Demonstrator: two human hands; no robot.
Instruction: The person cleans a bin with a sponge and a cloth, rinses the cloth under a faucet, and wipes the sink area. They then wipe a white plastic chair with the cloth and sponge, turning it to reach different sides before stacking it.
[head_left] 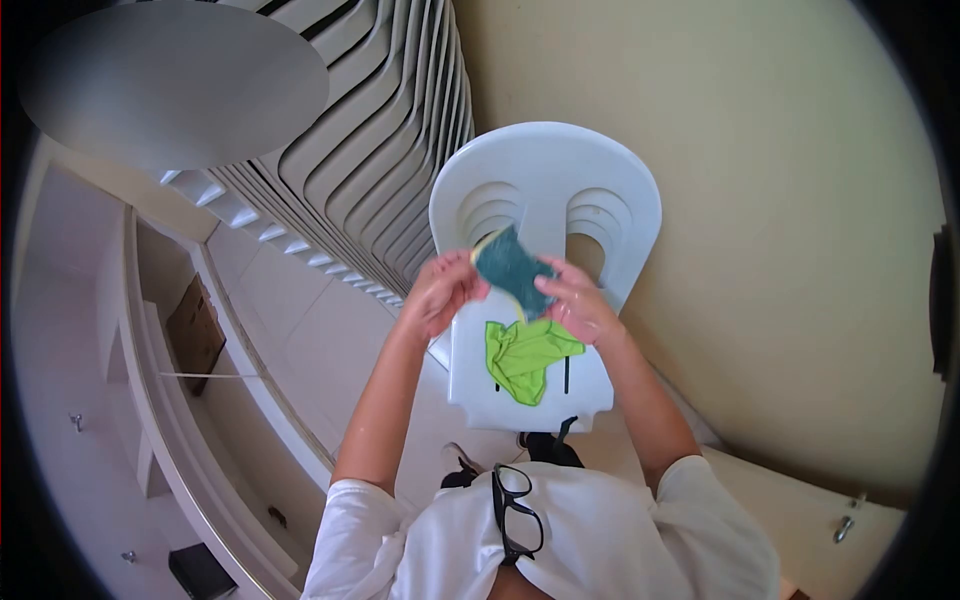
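Between my two hands, above a white plastic chair [545, 150], is a scouring sponge [512, 270] with a dark green face and a yellow edge. My left hand [445, 292] pinches its left side with bent fingers. On the other side my right hand [578, 303] grips the sponge's right edge, thumb on the green face. The sponge looks bent along its sides. A bright lime-green cloth [522, 368] lies crumpled on the chair seat just below, partly behind my right hand.
Stacked white plastic chairs [375, 150] stand close on the left. A beige wall [740, 200] runs along the right. At lower left is a curved counter or shelf unit [150, 400] with a brown panel [195, 335]. Eyeglasses [518, 512] hang from my shirt.
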